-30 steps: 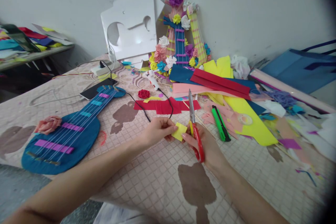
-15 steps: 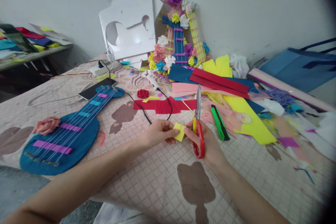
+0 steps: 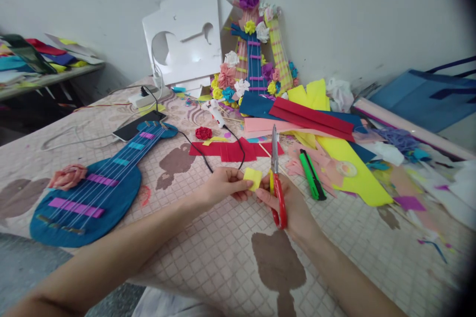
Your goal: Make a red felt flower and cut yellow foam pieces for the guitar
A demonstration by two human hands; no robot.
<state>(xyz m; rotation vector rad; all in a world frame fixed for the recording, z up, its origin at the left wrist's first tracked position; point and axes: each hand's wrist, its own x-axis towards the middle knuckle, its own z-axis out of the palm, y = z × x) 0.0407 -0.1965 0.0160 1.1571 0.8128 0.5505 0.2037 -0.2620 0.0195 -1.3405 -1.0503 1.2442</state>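
My left hand pinches a small yellow paper square by its left edge. Around the red-handled scissors my right hand is closed, blades pointing up and away from me. Its thumb and finger are at the lower right corner of the square; whether they touch it I cannot tell. Just beyond both hands lie red crepe paper strips and a thin wooden stick. A green box cutter rests to the right of the scissors.
A blue paper guitar with strings lies at left, near a phone. A white glue gun and a red paper flower are further back. Coloured paper and scraps cover the right side. Decorated guitars lean on the wall.
The yellow square has tilted and risen slightly. The scissors have swung a little to the left, and my right thumb has moved lower along the square's edge.
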